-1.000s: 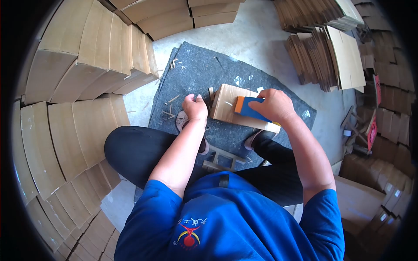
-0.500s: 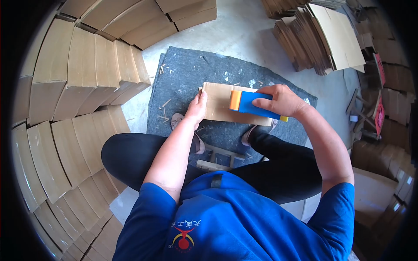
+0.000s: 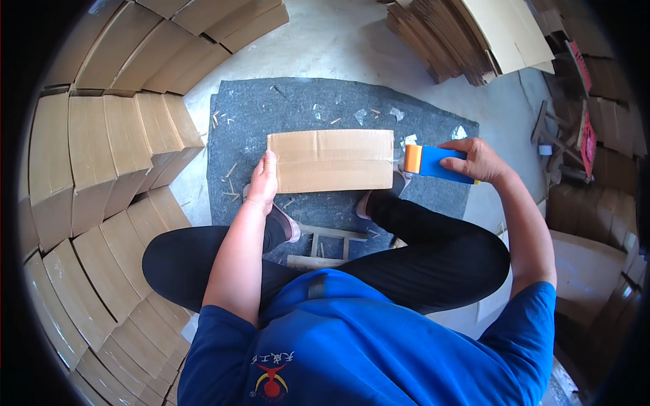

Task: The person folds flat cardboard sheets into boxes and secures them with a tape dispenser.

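Observation:
A closed cardboard box point(image 3: 332, 162) lies above my feet, its long side running left to right. My left hand point(image 3: 264, 181) grips its left end, thumb on the top face and the other fingers hidden. Off the box's right end, my right hand point(image 3: 474, 161) is wrapped round a blue tape dispenser point(image 3: 440, 164). The dispenser's orange front points left, a short gap from the box edge.
A dark mat point(image 3: 237, 101) with wood slivers and plastic scraps covers the floor. Stacked cardboard boxes point(image 3: 95, 155) line the left. Flattened cardboard point(image 3: 467, 40) stands at the upper right. A small wooden frame point(image 3: 325, 245) lies between my legs.
My right hand and the dispenser have moved right, off the box's top face. The box now shows its full top, with a lengthwise seam. The whole view has shifted.

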The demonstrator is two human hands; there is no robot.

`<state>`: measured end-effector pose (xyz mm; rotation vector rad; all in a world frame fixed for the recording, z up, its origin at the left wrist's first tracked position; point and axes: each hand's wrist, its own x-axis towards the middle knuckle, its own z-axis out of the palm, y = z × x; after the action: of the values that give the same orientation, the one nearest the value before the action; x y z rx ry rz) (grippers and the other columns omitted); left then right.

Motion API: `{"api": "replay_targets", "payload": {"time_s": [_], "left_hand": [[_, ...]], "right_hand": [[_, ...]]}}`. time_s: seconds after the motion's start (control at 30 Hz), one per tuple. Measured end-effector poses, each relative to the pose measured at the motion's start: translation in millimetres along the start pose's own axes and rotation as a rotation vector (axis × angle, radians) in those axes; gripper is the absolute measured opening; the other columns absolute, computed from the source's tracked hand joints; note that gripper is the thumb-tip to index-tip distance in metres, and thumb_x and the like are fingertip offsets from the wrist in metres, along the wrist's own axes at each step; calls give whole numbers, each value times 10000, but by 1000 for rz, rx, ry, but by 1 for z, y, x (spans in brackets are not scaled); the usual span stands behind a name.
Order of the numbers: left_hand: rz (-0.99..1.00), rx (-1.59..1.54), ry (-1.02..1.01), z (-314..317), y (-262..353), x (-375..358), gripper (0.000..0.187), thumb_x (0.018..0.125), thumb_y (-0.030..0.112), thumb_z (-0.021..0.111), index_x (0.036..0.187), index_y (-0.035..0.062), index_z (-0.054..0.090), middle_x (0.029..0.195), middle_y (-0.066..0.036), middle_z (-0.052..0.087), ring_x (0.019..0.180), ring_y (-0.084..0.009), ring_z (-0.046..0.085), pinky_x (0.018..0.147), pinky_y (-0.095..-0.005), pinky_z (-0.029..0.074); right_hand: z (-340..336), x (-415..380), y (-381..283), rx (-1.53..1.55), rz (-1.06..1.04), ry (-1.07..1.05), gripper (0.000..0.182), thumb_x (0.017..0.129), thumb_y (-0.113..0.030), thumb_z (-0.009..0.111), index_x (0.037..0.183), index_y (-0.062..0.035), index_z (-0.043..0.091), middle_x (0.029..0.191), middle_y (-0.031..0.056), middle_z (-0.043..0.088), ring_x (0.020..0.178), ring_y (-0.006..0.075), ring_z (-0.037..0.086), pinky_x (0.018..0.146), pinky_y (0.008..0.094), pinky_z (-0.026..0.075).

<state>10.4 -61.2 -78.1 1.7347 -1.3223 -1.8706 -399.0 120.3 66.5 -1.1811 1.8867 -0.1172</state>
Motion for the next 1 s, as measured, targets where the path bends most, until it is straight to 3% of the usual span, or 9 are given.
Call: {"api": "replay_targets", "payload": {"time_s": [0.2,0.3,0.37,0.4,0.47,0.5,0.57,0.63,1.0], "left_hand": [[19,237,44,4,6,0,659,1047,528,348,1458,19,422,1480,-183,470,1391,-276,420,1142,-388,307],[340,1027,478,25,21,-15,575,1028,347,449,1522,83,320,1582,-191,304,1478,-323,276,1171,-582,180],[623,1234,566,39,28,-21,600,993,249,517,1533,102,302,1611,-151,261,1500,-320,225,1185,-585,130],[780,1136,485,56,37,-27,595,929,133,577,1492,102,390,1594,-139,307,1493,-308,246,1199,-562,123],[949,1106,158,98,53,-42,436,928,168,595,1353,82,555,1551,-132,383,1480,-301,279,1215,-536,112],[1001,1100,55,124,57,-52,424,926,250,612,1317,89,585,1552,-128,378,1486,-300,261,1214,-549,96],[998,1158,-170,167,64,-66,700,843,514,677,1437,188,500,1613,-127,245,1521,-326,117,1196,-607,17],[862,1268,-220,188,62,-65,855,783,610,689,1505,248,411,1638,-155,141,1529,-334,51,1186,-626,-18],[817,1300,-203,191,58,-57,800,801,458,672,1518,245,389,1649,-127,137,1532,-327,51,1198,-595,-35]], "right_hand": [[18,17,7,0,4,3,547,840,-464,705,1211,-62,696,1064,167,729,958,262,715,920,363,549],[25,17,2,8,4,18,544,839,-460,704,1208,-61,697,1068,177,726,962,281,714,913,373,550],[28,15,3,-9,6,48,541,837,-459,703,1199,-57,700,1063,183,725,960,295,712,910,381,549],[28,13,4,-3,10,51,541,837,-459,703,1199,-57,700,1063,183,725,960,295,712,910,381,549],[29,11,5,27,-13,63,525,832,-452,704,1185,-63,707,1054,186,725,959,304,711,907,384,547],[29,11,6,29,-13,67,525,832,-452,704,1185,-63,707,1054,186,725,959,304,711,907,384,547],[30,11,11,19,-47,67,509,828,-441,706,1177,-71,711,1039,185,727,959,303,711,906,386,547],[31,10,15,18,-51,71,507,824,-439,709,1176,-74,712,1031,184,728,954,303,711,905,386,546],[8,-8,73,111,-114,66,507,807,-443,709,1186,-107,715,1006,163,736,930,272,716,893,368,548]]}}
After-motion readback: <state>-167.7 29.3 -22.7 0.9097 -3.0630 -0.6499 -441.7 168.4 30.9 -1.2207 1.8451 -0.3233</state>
